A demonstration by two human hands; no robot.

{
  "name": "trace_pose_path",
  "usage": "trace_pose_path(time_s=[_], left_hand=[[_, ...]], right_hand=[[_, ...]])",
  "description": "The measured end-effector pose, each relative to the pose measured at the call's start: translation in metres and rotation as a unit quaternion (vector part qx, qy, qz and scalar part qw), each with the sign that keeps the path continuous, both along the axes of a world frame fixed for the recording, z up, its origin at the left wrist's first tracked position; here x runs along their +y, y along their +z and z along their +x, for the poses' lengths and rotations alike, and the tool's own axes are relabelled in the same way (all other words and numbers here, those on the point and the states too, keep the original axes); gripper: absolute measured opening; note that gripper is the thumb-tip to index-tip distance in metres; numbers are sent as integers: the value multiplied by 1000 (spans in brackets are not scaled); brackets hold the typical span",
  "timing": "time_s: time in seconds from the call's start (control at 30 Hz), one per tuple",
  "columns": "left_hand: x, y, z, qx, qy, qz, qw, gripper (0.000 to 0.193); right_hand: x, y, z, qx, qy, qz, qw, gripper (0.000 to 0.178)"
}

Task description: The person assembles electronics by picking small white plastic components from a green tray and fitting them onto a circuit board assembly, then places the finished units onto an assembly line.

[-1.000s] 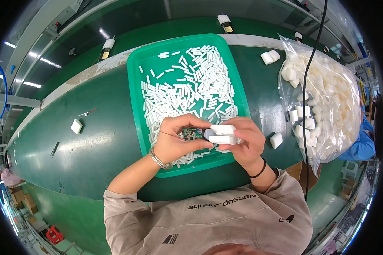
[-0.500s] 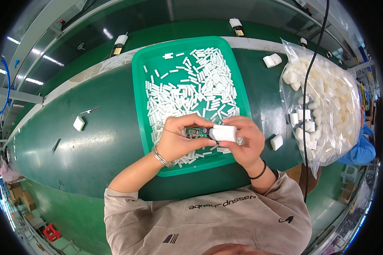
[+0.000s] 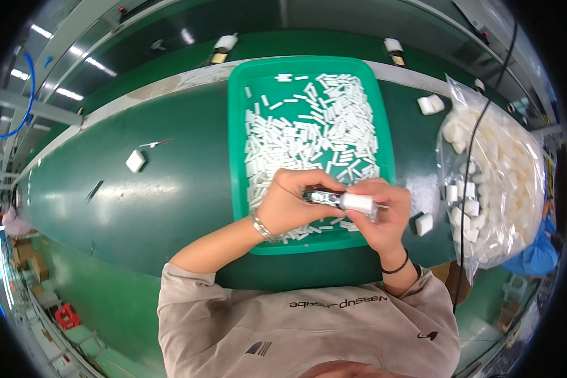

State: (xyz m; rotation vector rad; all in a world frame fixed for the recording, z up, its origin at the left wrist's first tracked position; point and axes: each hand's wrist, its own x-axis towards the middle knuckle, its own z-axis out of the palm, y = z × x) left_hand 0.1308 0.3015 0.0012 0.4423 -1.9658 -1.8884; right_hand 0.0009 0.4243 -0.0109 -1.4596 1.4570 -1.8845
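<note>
Over the near part of the green tray [image 3: 236, 151], my left hand [image 3: 288, 205] grips a small device with a green circuit board [image 3: 322, 197]. Joined to the device's right end is a white foam-like cylinder [image 3: 359, 203], held between the thumb and fingers of my right hand [image 3: 389, 217]. A thin pale stick [image 3: 382, 206] shows at the cylinder's outer end, by my right fingers. Below both hands, the tray holds a spread of short white rods [image 3: 274, 138]. Part of the device is hidden by my left fingers.
A clear plastic bag [image 3: 516, 151] of white foam pieces lies to the right, behind a hanging black cable [image 3: 474, 132]. Loose foam pieces [image 3: 424, 223] lie beside it. On the left are a white block [image 3: 135, 161] and a thin wired part [image 3: 155, 144]. Similar devices [image 3: 224, 47] stand beyond the table.
The whole view has shifted, so the tray and table sit further right. The device has tilted slightly in my hands, and a thin stick now shows at the cylinder's outer end.
</note>
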Motion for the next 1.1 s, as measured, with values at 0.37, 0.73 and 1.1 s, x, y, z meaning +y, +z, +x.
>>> trace_pose_path(time_s=[0.37, 0.73, 1.1], left_hand=[[-93, -3, 10, -12, 50, -18, 998, 28], [-405, -67, 163, -445, 657, -205, 572, 89], [-399, -51, -19, -518, 421, -336, 664, 53]], right_hand=[[-4, 5, 7, 52, -40, 96, 993, 69], [-16, 10, -2, 386, 77, 270, 879, 54], [-19, 10, 2, 347, 62, 294, 888, 33]])
